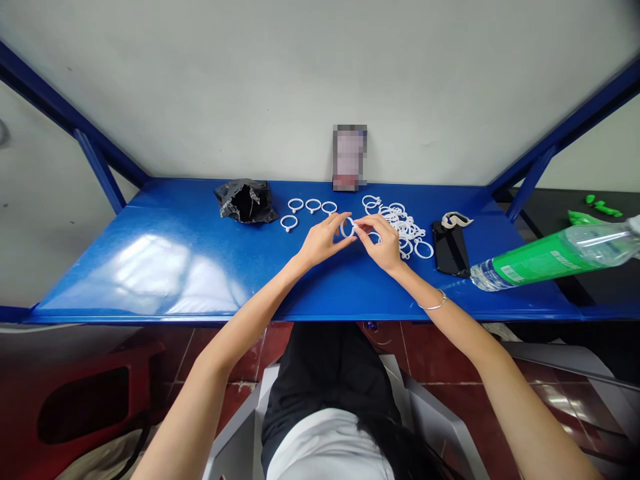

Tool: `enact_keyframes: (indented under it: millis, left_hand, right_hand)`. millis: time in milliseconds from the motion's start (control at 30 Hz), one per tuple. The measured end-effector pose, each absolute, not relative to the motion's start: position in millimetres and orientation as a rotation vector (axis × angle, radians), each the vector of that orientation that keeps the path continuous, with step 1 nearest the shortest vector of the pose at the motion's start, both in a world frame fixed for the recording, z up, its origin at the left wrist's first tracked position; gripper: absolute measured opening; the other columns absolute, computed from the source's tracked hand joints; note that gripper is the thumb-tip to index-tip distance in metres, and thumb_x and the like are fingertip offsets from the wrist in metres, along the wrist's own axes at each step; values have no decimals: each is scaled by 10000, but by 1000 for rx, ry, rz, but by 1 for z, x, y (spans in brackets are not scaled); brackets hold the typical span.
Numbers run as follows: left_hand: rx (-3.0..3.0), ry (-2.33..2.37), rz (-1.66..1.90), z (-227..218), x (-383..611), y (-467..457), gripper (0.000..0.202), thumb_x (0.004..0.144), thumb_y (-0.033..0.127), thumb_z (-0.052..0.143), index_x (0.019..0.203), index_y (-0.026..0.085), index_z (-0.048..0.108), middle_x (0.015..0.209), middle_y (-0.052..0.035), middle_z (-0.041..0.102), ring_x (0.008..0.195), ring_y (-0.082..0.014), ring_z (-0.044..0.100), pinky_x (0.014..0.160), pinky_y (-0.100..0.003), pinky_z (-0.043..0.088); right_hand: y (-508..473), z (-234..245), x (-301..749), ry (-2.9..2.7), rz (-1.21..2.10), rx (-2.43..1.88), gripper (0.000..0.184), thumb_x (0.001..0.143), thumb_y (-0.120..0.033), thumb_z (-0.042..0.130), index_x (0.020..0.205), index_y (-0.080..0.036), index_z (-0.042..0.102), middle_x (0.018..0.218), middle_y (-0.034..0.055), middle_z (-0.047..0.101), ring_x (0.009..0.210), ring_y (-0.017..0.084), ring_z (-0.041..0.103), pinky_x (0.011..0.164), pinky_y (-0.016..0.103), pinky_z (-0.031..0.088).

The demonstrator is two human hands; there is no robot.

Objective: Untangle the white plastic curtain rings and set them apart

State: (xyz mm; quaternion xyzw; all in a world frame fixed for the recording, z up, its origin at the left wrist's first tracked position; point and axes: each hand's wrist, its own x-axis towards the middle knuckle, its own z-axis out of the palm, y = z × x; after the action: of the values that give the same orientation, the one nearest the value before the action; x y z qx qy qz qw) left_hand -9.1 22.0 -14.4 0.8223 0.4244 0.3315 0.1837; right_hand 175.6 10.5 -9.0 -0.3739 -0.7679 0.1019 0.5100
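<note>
Above the middle of the blue table, a white plastic ring (342, 231) with a small eyelet is held between my two hands. My left hand (321, 241) curves its thumb and fingertips around the ring's left side. With thumb and index finger, my right hand (382, 244) pinches the ring at its right edge, where the fingertips hide the small eyelet part. Right beside that hand lies a loose pile of similar white rings (411, 230), partly covered by it. Several single rings (289, 223) rest apart from each other, beyond my left hand.
A crumpled black plastic bag (246, 202) sits open at the back left. Against the wall leans a blurred phone-like object (349, 157). To the right are a black phone (450, 249), a whitish strip roll (456, 220) and a green-labelled bottle (550, 257). Blue struts (100, 170) flank the table.
</note>
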Motion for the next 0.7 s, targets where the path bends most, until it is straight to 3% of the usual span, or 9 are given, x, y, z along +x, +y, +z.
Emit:
enact_keyframes:
  millis: [200,300,433,700]
  left_hand:
    - [1919,884,1008,-24,-3,25,636,875,531,651,1342,118,525,1276,-180,628,888,-179,680,686,-247,562]
    - [1741,754,1020,-24,-3,27,706,819,570,705,1336,123,525,1311,-192,605,923,-200,683,737,-292,589]
    - [1589,668,988,-19,-6,28,759,757,573,771,1342,152,533,1293,-176,628,978,-237,700,861,-366,585]
    - [1425,562,887,-8,-9,24,760,706,530,831,1323,168,572,1215,-165,679,1004,-291,725,816,-359,604]
  right_hand:
    - [12,-10,176,-1931,267,-834,186,963,-359,569,1045,-225,670,967,71,703,794,186,662,696,350,585]
    - [12,-10,177,-1960,269,-826,213,951,-373,585,1089,-231,662,1031,83,694,849,203,662,705,365,584]
    - [12,-9,177,-1976,231,-817,267,934,-420,604,1133,-250,658,1084,96,681,997,254,648,841,444,570]
    - [17,-8,182,-2064,138,-858,573,805,-647,680,1247,-286,625,1180,112,645,1119,328,584,978,541,489]
